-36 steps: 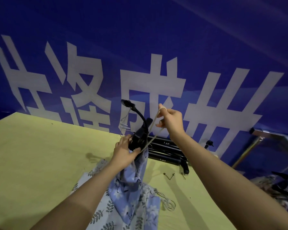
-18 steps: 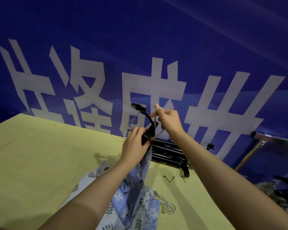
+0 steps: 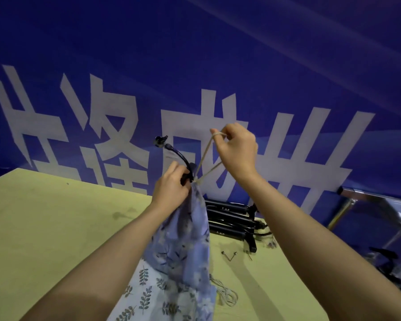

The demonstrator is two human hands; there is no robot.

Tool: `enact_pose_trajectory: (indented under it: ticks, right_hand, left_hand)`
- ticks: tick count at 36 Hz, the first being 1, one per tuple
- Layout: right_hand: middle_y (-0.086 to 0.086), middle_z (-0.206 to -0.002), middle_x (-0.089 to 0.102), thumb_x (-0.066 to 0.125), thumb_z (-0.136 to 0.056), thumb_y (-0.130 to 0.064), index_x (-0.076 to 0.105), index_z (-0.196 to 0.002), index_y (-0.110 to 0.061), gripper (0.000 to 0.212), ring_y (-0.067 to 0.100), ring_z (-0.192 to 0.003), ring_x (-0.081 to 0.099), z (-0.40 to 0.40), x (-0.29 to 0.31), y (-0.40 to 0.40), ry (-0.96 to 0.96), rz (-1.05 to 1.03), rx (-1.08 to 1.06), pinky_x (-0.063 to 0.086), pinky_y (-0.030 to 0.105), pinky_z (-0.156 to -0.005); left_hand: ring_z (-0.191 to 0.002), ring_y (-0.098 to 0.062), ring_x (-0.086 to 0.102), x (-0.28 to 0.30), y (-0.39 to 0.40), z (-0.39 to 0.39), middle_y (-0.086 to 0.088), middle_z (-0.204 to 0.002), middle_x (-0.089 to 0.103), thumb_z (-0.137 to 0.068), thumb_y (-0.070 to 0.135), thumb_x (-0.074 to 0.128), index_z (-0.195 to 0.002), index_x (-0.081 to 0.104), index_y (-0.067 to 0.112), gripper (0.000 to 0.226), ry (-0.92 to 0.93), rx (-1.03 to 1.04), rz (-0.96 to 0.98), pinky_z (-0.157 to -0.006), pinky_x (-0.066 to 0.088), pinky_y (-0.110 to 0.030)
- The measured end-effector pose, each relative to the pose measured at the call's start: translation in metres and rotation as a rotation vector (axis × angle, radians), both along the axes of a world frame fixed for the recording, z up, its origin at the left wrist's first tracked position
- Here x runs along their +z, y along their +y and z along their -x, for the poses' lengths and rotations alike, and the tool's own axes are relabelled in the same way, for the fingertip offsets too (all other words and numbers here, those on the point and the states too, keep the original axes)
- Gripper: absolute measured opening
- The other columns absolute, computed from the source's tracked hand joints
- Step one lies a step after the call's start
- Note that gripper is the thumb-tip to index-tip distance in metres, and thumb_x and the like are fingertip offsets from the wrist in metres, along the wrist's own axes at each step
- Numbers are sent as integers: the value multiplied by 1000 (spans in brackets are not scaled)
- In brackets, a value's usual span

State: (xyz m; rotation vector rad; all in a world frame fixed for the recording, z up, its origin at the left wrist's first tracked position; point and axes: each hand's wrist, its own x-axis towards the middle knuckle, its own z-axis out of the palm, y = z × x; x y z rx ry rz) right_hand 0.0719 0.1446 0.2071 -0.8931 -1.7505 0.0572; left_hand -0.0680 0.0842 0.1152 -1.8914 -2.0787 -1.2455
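- The yellow-green table [image 3: 44, 228] fills the view from seven to nine o'clock.
- A leaf-print pouch [image 3: 144, 295] lies flat on the table at six o'clock.
- The left hand [image 3: 171, 191], forearm rising from seven o'clock, is curled round the gathered neck of the floral drawstring bag [image 3: 185, 239] and holds it above the table, the body of the bag hanging below the fist.
- A black gooseneck stalk [image 3: 178, 155] sticks out of the bag's mouth, curving toward eleven o'clock.
- The drawstring cord [image 3: 205, 154] runs in two taut strands from the bag's neck toward one o'clock.
- The right hand [image 3: 237, 149], at one o'clock from the left, has curled fingers and the cord looped over its forefinger.
- A folded black stand [image 3: 229, 218] lies behind the bag, with a small V-shaped metal clip [image 3: 229, 256] at five o'clock from it.
- The blue banner [image 3: 287, 66] carries big white Chinese characters, cropped and partly hidden; I cannot read them surely.
- Half a second ago the right hand sat close to the stalk with the cord short; now it is higher and the strands are stretched long.
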Motion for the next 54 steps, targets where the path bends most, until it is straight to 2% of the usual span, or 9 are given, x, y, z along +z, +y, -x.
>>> enact_pose_trajectory:
  ticks: [4,8,16,21,25,33,38,42,54]
  right_hand:
    - [4,-51,43,61,-88,-29,46,-56,-8,41,14,-50,35,-3,13,7,213,278,48,34,30,-52]
    - [16,-56,47,62,-87,-27,57,-63,7,42,21,-52,39,-5,22,7,365,405,112,40,33,-56]
    - [0,-48,45,63,-90,-29,46,-56,-15,41,15,-45,40,-1,30,-8,25,40,20,40,34,-44]
    - [-9,-44,34,64,-89,-26,34,-50,-22,49,10,-43,30,-7,39,-9,55,14,-24,29,26,-43]
    - [-8,-44,34,64,-89,-25,38,-52,-16,46,14,-43,32,-19,39,-7,76,13,-48,41,39,-44]
    - [-1,-44,34,63,-89,-24,33,-51,-16,49,15,-44,27,-61,40,-14,156,-27,-115,42,45,-46]
    - [-3,-43,33,62,-86,-26,33,-49,-17,48,16,-44,31,-97,43,-18,226,-10,-107,52,44,-55]
    - [-5,-41,30,69,-85,-15,32,-46,-18,54,11,-42,27,-125,48,-26,293,-12,-85,36,24,-47]
    - [-2,-42,30,71,-83,-17,32,-47,-15,53,11,-48,23,-285,51,-48,337,-25,-94,31,35,-48]
  left_hand:
    - [-84,-34,56,15,0,1,-9,-105,50,-87,9,57,-101,55,4,15,40,8,16,-61,41,-39]
    - [-85,-37,59,20,0,-2,-7,-118,47,-90,20,53,-116,50,13,27,282,71,171,-61,36,-35]
    - [-91,-37,57,37,8,-33,-12,-123,44,-94,30,43,-128,38,22,36,391,53,293,-64,40,-37]
    - [-121,-29,34,40,16,-48,-8,-131,39,-96,34,41,-130,45,22,36,402,-3,333,-99,32,-37]
    - [-115,-28,34,39,11,-64,-7,-124,38,-94,39,37,-122,52,20,37,407,-92,299,-99,27,-37]
    - [-121,-27,34,46,20,-106,-7,-130,37,-99,48,28,-124,50,13,48,567,-135,263,-101,29,-38]
    - [-125,-22,40,51,24,-142,-2,-127,46,-100,35,33,-119,53,15,34,452,-255,282,-103,30,-35]
    - [-109,-28,52,60,21,-168,-7,-113,57,-98,26,40,-102,59,9,26,296,-283,317,-97,36,-35]
    - [-115,-25,44,56,12,-333,-4,-114,54,-96,32,44,-100,62,14,26,281,-195,353,-97,30,-38]
